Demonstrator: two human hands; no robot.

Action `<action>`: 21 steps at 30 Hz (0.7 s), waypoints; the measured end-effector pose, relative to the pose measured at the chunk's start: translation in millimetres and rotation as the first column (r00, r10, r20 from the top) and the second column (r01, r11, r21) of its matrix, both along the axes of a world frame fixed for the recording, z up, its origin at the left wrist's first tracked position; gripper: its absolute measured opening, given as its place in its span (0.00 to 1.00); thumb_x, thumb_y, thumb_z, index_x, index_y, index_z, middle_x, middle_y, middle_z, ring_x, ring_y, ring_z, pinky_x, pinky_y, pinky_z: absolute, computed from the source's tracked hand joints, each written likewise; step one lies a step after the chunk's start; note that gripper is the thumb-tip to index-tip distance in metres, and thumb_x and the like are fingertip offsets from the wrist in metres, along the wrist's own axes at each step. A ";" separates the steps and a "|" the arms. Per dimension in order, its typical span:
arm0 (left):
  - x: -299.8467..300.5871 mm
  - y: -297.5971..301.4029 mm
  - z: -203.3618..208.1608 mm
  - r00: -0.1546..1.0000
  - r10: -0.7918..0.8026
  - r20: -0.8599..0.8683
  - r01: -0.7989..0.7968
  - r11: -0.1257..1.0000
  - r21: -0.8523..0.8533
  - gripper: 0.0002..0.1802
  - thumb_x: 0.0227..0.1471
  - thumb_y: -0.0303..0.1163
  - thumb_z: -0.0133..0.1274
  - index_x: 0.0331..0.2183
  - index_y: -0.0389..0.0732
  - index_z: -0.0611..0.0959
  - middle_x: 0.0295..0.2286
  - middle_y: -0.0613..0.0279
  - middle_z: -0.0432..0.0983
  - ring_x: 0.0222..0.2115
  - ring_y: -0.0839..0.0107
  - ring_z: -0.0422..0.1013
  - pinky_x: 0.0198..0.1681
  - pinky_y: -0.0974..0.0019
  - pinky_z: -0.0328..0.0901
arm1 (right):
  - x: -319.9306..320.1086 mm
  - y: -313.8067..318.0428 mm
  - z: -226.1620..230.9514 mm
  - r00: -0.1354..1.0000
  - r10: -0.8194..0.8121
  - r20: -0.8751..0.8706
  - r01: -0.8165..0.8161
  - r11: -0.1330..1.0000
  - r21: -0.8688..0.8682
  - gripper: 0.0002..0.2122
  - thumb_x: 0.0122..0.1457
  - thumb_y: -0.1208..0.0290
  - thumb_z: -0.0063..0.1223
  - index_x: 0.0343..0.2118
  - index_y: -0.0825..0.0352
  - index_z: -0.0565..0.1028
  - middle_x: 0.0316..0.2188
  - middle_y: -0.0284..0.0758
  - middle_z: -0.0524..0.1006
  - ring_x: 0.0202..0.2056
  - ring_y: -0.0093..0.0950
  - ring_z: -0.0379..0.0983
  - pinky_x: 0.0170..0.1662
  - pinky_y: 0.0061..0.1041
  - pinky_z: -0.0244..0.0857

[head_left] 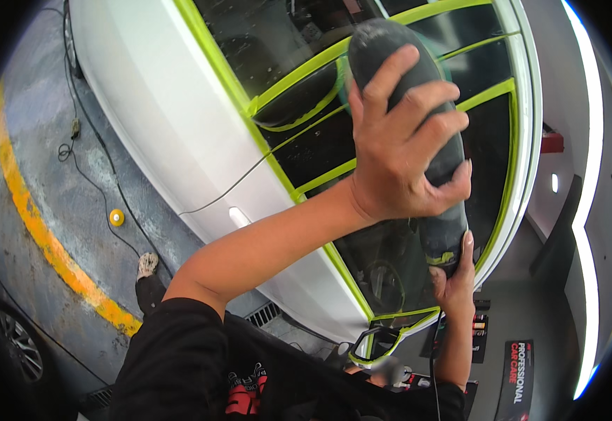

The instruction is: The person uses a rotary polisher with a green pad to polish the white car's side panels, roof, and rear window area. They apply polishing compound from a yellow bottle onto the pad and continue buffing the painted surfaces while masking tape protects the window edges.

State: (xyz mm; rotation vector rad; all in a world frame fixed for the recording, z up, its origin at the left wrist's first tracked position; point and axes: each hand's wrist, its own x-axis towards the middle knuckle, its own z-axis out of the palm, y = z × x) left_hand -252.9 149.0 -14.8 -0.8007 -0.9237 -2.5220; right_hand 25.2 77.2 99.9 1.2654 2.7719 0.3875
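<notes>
My left hand (397, 147) curls over the rounded black head of a corded polisher (380, 49), its fingers wrapped across the top. My right hand (457, 284) grips the narrower rear end of the same tool, thumb up along its side. The polisher lies over the dark side windows of a white car (144, 91); a teal rim shows at the edge of its head. Its working face is hidden beneath it. Yellow-green masking tape (299, 67) borders the windows and the trim between them. A dark cord (434, 358) hangs below my right hand.
Cables (99, 186) trail over the grey floor, past a small yellow round object (116, 217). A shoe (148, 265) shows near the car. A yellow line (53, 245) crosses the floor; another car's wheel (20, 344) stands lower left. A taped side mirror (378, 344) juts out.
</notes>
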 end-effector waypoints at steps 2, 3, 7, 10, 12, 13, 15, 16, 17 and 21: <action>11.3 -10.9 -9.7 0.999 -0.039 0.002 0.039 0.999 -0.032 0.21 0.32 0.38 0.65 0.35 0.46 0.84 0.44 0.61 0.78 0.59 0.42 0.61 0.60 0.42 0.55 | 3.1 -5.7 -13.2 0.990 0.139 -0.004 -0.139 0.990 0.038 0.42 0.61 0.60 0.62 0.71 0.70 0.49 0.41 0.54 0.75 0.38 0.53 0.76 0.41 0.40 0.70; 16.8 -16.6 -15.9 0.998 -0.069 -0.001 0.069 0.996 -0.056 0.21 0.33 0.39 0.64 0.35 0.47 0.84 0.44 0.62 0.78 0.60 0.42 0.61 0.60 0.40 0.54 | 6.6 -7.5 -19.7 0.984 0.177 -0.008 -0.176 0.984 0.041 0.43 0.59 0.62 0.64 0.71 0.68 0.49 0.37 0.52 0.77 0.33 0.53 0.78 0.37 0.40 0.72; 40.9 -32.7 -44.5 0.993 -0.119 0.019 0.120 0.987 -0.109 0.22 0.34 0.40 0.65 0.36 0.49 0.83 0.47 0.65 0.77 0.61 0.45 0.60 0.60 0.35 0.50 | 27.7 -29.0 -38.6 0.984 0.176 0.017 -0.176 0.984 -0.007 0.46 0.53 0.67 0.69 0.70 0.63 0.50 0.36 0.51 0.78 0.28 0.52 0.78 0.29 0.42 0.73; 47.0 -49.3 -69.6 0.993 -0.115 -0.006 0.111 0.973 -0.204 0.24 0.34 0.41 0.67 0.38 0.46 0.84 0.46 0.59 0.79 0.60 0.41 0.60 0.65 0.43 0.54 | 29.6 -31.6 -54.2 0.980 0.198 0.026 -0.195 0.976 -0.094 0.48 0.50 0.69 0.71 0.71 0.60 0.50 0.40 0.52 0.76 0.29 0.52 0.77 0.27 0.42 0.71; 53.1 -58.2 -85.5 0.992 -0.123 -0.010 0.116 0.958 -0.261 0.25 0.36 0.42 0.68 0.40 0.46 0.82 0.47 0.58 0.78 0.59 0.41 0.59 0.66 0.42 0.53 | 30.0 -34.7 -64.9 0.973 0.229 0.034 -0.223 0.967 -0.122 0.50 0.47 0.67 0.72 0.70 0.57 0.50 0.40 0.53 0.75 0.29 0.52 0.76 0.26 0.43 0.70; 53.6 -63.1 -93.0 0.991 -0.131 -0.010 0.123 0.952 -0.280 0.26 0.36 0.42 0.68 0.40 0.46 0.82 0.47 0.58 0.78 0.59 0.42 0.59 0.66 0.42 0.52 | 30.5 -37.3 -70.2 0.972 0.234 0.035 -0.227 0.964 -0.142 0.50 0.47 0.66 0.73 0.70 0.57 0.50 0.40 0.52 0.75 0.29 0.52 0.76 0.26 0.43 0.70; 51.1 -73.0 -107.6 0.991 -0.132 -0.017 0.119 0.936 -0.331 0.27 0.36 0.41 0.69 0.41 0.46 0.81 0.49 0.57 0.77 0.60 0.42 0.58 0.66 0.41 0.52 | 34.1 -37.8 -80.8 0.973 0.227 0.052 -0.211 0.954 -0.215 0.48 0.47 0.63 0.73 0.69 0.58 0.53 0.39 0.52 0.75 0.28 0.50 0.76 0.25 0.43 0.70; 48.1 -76.8 -113.4 0.992 -0.128 -0.010 0.118 0.934 -0.338 0.27 0.35 0.40 0.69 0.40 0.46 0.81 0.49 0.57 0.76 0.61 0.41 0.57 0.66 0.40 0.52 | 31.0 -35.9 -86.3 0.971 0.234 0.040 -0.218 0.945 -0.243 0.48 0.47 0.63 0.73 0.69 0.58 0.54 0.38 0.52 0.75 0.28 0.50 0.76 0.25 0.42 0.70; 43.7 -84.7 -117.0 0.991 -0.136 0.003 0.128 0.917 -0.377 0.24 0.35 0.38 0.69 0.39 0.45 0.82 0.49 0.56 0.77 0.60 0.39 0.58 0.64 0.42 0.54 | 25.9 -37.1 -92.1 0.972 0.233 0.031 -0.216 0.939 -0.269 0.47 0.48 0.62 0.72 0.69 0.58 0.55 0.38 0.51 0.74 0.28 0.49 0.76 0.24 0.42 0.70; 28.8 -106.5 -140.5 0.983 -0.176 -0.044 0.131 0.853 -0.506 0.21 0.34 0.33 0.69 0.36 0.45 0.83 0.49 0.55 0.77 0.60 0.37 0.59 0.63 0.43 0.57 | 15.6 -41.2 -127.5 0.973 0.212 -0.091 -0.230 0.897 -0.377 0.43 0.51 0.58 0.70 0.69 0.60 0.57 0.36 0.49 0.74 0.26 0.47 0.76 0.24 0.41 0.70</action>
